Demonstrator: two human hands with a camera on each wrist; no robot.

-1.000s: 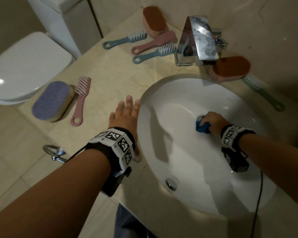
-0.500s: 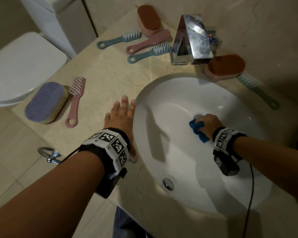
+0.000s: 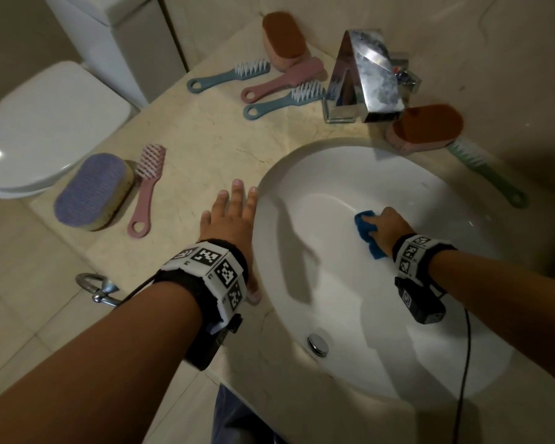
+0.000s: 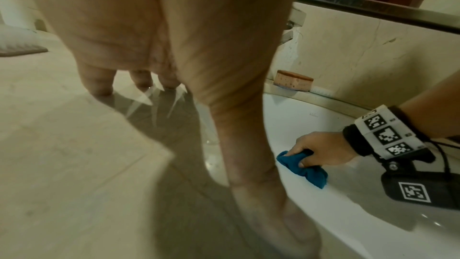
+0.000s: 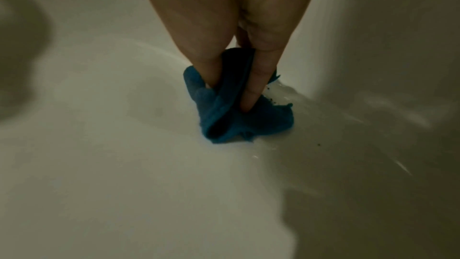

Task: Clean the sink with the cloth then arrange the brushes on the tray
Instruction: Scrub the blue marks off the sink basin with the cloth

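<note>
My right hand point(image 3: 385, 227) grips a bunched blue cloth point(image 3: 367, 233) and presses it against the inside of the white sink point(image 3: 318, 200); the right wrist view shows the fingers point(image 5: 259, 78) curled into the cloth point(image 5: 239, 117). My left hand point(image 3: 234, 216) lies flat with straight fingers on the beige counter point(image 3: 189, 155) at the sink's left rim. Several brushes lie around: a pink one point(image 3: 145, 190), two teal ones point(image 3: 228, 75) point(image 3: 282, 102), a pink one point(image 3: 282, 80) between them, a green one point(image 3: 487, 174). No tray is in view.
A chrome faucet point(image 3: 362, 78) stands behind the sink. Orange-topped scrub pads point(image 3: 284, 40) point(image 3: 426, 128) and a purple one point(image 3: 92, 190) lie on the counter. The drain plug point(image 3: 318, 344) sits near me. A white toilet point(image 3: 42, 129) is at the left.
My right hand has slid the cloth leftward and slightly toward me across the basin. The left hand has stayed flat on the counter.
</note>
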